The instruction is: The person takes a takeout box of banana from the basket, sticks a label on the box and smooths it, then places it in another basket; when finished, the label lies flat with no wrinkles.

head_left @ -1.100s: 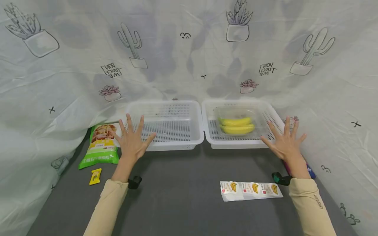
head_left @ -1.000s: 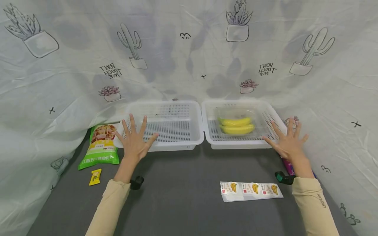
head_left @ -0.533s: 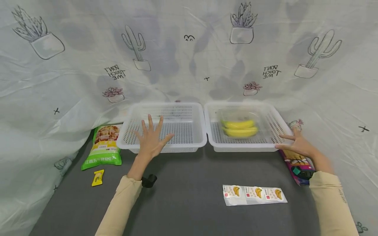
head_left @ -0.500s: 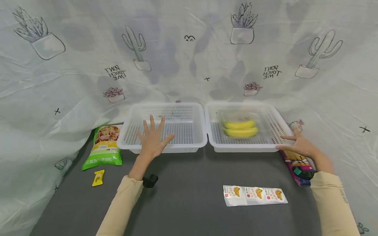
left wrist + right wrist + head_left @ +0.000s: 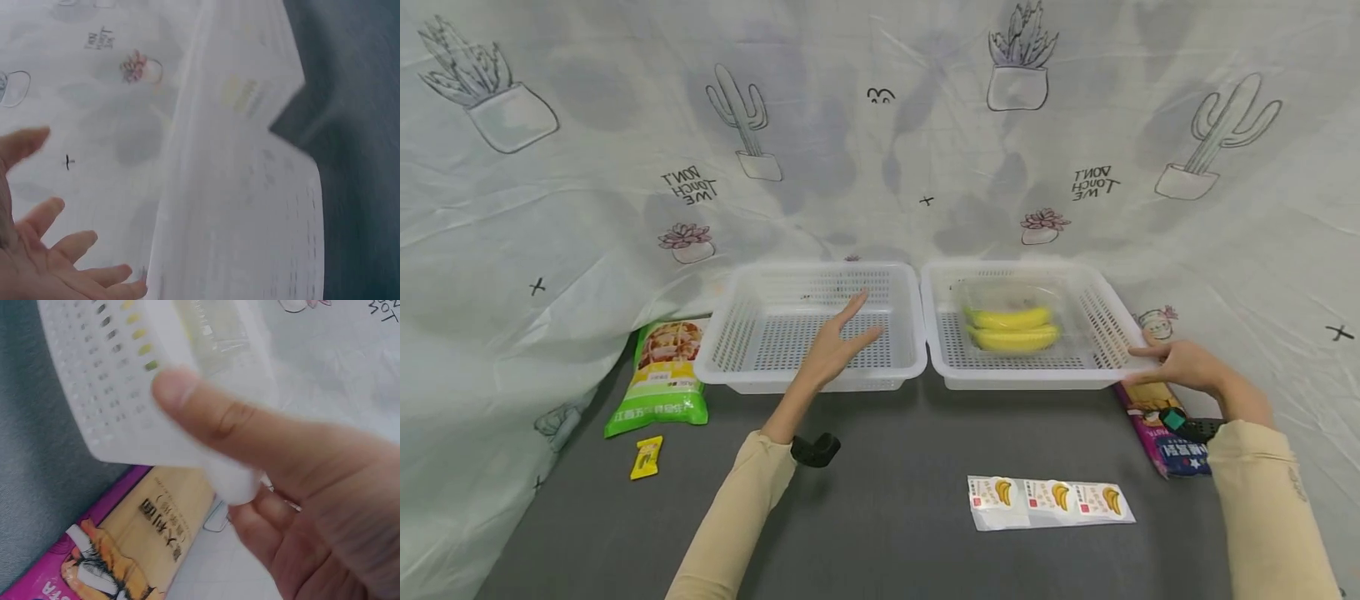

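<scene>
My right hand [image 5: 1187, 367] grips the front right corner of the right white basket [image 5: 1030, 382]. In the right wrist view its thumb [image 5: 206, 412] lies over the basket wall and the other fingers curl under the rim. Two yellow bananas [image 5: 1011, 329] sit in a clear plastic box inside that basket. Over the front of the left white basket [image 5: 745, 367] hovers my left hand [image 5: 831, 350], fingers spread and holding nothing. The left wrist view shows its fingers [image 5: 75, 244] loosely bent beside a basket's rim.
A purple noodle packet [image 5: 1157, 425] lies under the right wrist. On the dark table a strip of banana labels [image 5: 1052, 504] lies front right. At left are a green food bag [image 5: 662, 379] and a small yellow packet [image 5: 646, 457]. A printed white sheet [image 5: 850, 167] hangs behind the baskets.
My right hand has moved outward and down from above the right basket's side and taken hold of its corner. My left hand has moved right across the left basket, turning sideways.
</scene>
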Action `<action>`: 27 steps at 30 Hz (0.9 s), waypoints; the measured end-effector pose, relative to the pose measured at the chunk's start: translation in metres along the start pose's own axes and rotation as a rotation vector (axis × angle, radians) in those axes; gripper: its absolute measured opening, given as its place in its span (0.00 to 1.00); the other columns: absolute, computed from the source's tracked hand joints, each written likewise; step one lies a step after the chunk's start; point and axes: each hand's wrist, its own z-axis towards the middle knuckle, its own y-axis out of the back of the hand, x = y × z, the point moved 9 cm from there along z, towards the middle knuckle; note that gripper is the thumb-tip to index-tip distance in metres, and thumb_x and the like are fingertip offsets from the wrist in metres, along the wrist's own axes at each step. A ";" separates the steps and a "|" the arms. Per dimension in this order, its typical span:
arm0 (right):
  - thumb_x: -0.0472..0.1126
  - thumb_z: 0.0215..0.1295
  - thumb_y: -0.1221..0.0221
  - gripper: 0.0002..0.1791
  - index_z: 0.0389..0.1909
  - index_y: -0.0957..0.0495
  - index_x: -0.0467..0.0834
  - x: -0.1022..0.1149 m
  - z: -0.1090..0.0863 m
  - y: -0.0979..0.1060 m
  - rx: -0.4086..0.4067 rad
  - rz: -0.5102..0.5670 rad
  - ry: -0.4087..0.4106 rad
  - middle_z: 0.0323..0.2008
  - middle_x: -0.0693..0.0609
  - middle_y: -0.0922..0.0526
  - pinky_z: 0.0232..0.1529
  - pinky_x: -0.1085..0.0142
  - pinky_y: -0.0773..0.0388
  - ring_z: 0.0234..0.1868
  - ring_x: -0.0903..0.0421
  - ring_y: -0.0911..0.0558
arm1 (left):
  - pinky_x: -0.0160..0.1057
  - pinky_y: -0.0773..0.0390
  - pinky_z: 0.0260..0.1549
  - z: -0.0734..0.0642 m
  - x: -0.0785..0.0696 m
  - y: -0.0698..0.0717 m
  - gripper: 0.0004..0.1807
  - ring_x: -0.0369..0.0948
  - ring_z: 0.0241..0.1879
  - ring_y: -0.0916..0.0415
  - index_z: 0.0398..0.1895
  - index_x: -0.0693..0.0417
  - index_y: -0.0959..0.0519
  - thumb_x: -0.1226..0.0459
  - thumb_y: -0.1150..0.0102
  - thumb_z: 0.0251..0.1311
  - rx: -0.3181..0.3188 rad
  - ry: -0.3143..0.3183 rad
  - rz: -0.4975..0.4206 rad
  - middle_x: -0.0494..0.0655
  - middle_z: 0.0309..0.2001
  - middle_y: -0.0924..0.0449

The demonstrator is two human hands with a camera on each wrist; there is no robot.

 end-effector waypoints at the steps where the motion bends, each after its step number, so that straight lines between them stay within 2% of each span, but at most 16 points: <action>1: 0.52 0.54 0.31 0.41 0.60 0.33 0.27 -0.001 0.000 0.001 0.016 0.005 -0.006 0.66 0.24 0.53 0.56 0.33 0.40 0.64 0.22 0.48 | 0.59 0.50 0.67 0.002 -0.001 -0.002 0.38 0.49 0.73 0.55 0.75 0.37 0.46 0.48 0.44 0.64 -0.005 0.010 -0.045 0.41 0.75 0.53; 3: 0.51 0.53 0.30 0.40 0.58 0.31 0.27 0.000 0.002 0.003 0.023 -0.011 0.004 0.66 0.24 0.51 0.56 0.33 0.39 0.63 0.21 0.48 | 0.55 0.45 0.67 0.006 -0.005 -0.007 0.37 0.47 0.72 0.50 0.74 0.38 0.42 0.50 0.41 0.63 -0.017 0.018 -0.123 0.41 0.74 0.48; 4: 0.51 0.53 0.30 0.39 0.58 0.30 0.28 0.000 0.003 0.005 0.021 -0.034 0.008 0.65 0.24 0.50 0.55 0.36 0.35 0.63 0.22 0.46 | 0.54 0.43 0.66 0.008 -0.007 -0.010 0.36 0.48 0.72 0.48 0.73 0.38 0.41 0.52 0.40 0.63 -0.019 0.023 -0.159 0.41 0.74 0.47; 5: 0.51 0.52 0.30 0.39 0.56 0.29 0.28 0.000 0.004 0.006 0.013 -0.051 0.015 0.64 0.24 0.49 0.52 0.41 0.31 0.62 0.22 0.44 | 0.53 0.41 0.66 0.011 -0.009 -0.013 0.36 0.48 0.71 0.47 0.73 0.38 0.40 0.53 0.39 0.62 -0.021 0.026 -0.191 0.41 0.73 0.46; 7: 0.52 0.51 0.29 0.37 0.54 0.25 0.30 0.000 0.006 0.009 -0.005 -0.088 0.018 0.63 0.25 0.46 0.39 0.54 0.27 0.55 0.26 0.32 | 0.52 0.38 0.64 0.015 -0.012 -0.021 0.35 0.49 0.70 0.43 0.72 0.38 0.38 0.55 0.37 0.61 -0.019 0.032 -0.246 0.41 0.73 0.44; 9: 0.52 0.49 0.28 0.35 0.51 0.22 0.31 0.000 0.008 0.010 -0.020 -0.115 0.028 0.62 0.25 0.43 0.30 0.62 0.34 0.48 0.32 0.27 | 0.52 0.36 0.63 0.020 -0.015 -0.030 0.35 0.51 0.69 0.42 0.71 0.40 0.37 0.57 0.36 0.61 -0.010 0.034 -0.289 0.42 0.72 0.43; 12: 0.53 0.47 0.27 0.34 0.48 0.20 0.32 -0.003 0.010 0.009 -0.022 -0.114 0.017 0.61 0.26 0.43 0.25 0.64 0.40 0.37 0.42 0.28 | 0.52 0.36 0.63 0.025 -0.018 -0.043 0.33 0.51 0.69 0.41 0.70 0.41 0.35 0.57 0.36 0.61 -0.001 0.045 -0.321 0.42 0.71 0.41; 16: 0.56 0.45 0.27 0.35 0.46 0.18 0.33 -0.004 0.012 0.009 -0.020 -0.123 -0.001 0.61 0.25 0.44 0.26 0.64 0.40 0.37 0.44 0.29 | 0.53 0.38 0.64 0.032 -0.021 -0.057 0.32 0.46 0.69 0.42 0.69 0.41 0.33 0.57 0.35 0.60 -0.004 0.058 -0.342 0.41 0.70 0.39; 20: 0.57 0.43 0.26 0.35 0.45 0.18 0.33 0.000 0.014 0.011 -0.022 -0.166 0.005 0.60 0.25 0.42 0.28 0.63 0.37 0.42 0.38 0.25 | 0.51 0.37 0.64 0.039 -0.026 -0.069 0.31 0.45 0.69 0.41 0.68 0.44 0.31 0.60 0.35 0.60 -0.004 0.059 -0.388 0.42 0.69 0.36; 23: 0.58 0.41 0.26 0.35 0.42 0.16 0.34 0.003 0.015 0.013 -0.027 -0.200 0.021 0.58 0.25 0.39 0.32 0.62 0.32 0.51 0.29 0.26 | 0.50 0.37 0.64 0.044 -0.029 -0.082 0.30 0.45 0.69 0.40 0.67 0.45 0.31 0.62 0.36 0.60 0.019 0.074 -0.417 0.43 0.68 0.34; 25: 0.59 0.39 0.25 0.35 0.41 0.16 0.34 0.004 0.015 0.014 -0.029 -0.211 0.025 0.57 0.25 0.38 0.32 0.62 0.31 0.53 0.28 0.27 | 0.50 0.37 0.64 0.048 -0.032 -0.091 0.30 0.45 0.69 0.41 0.67 0.48 0.31 0.63 0.36 0.61 0.040 0.083 -0.434 0.44 0.68 0.34; 27: 0.59 0.37 0.25 0.36 0.39 0.15 0.33 0.005 0.015 0.016 -0.029 -0.211 0.020 0.56 0.25 0.37 0.31 0.62 0.31 0.50 0.30 0.25 | 0.49 0.36 0.64 0.051 -0.035 -0.101 0.30 0.45 0.69 0.42 0.68 0.50 0.32 0.64 0.37 0.61 0.060 0.088 -0.456 0.45 0.68 0.35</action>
